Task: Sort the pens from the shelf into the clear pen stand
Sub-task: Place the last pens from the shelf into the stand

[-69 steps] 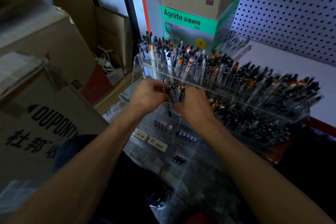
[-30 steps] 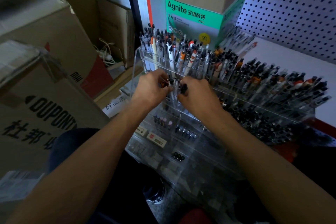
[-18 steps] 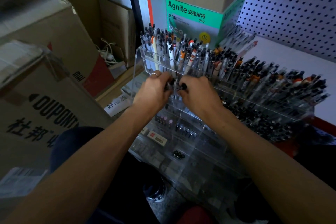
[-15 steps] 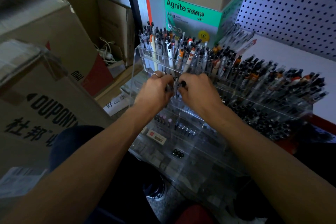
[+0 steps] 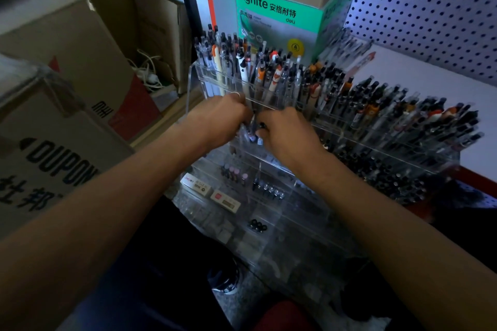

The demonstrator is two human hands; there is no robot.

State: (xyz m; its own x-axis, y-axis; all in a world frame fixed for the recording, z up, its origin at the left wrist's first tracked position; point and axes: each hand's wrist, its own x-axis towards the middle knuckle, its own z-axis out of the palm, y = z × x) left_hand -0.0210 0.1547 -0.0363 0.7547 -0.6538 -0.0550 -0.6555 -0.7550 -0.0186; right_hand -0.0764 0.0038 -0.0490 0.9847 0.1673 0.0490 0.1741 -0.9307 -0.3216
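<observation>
left hand [image 5: 219,121] + right hand [image 5: 285,136]: fingers curled round a few pens [image 5: 252,131] | held upright over clear pen stand [image 5: 269,105] second tier (likely to drop into a slot) | upper rows full

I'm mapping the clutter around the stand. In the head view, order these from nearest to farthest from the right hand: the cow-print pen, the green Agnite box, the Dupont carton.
From the right hand:
1. Cow-print pen, top row, up-left.
2. Green Agnite box, behind the stand.
3. Dupont carton, far left.
</observation>
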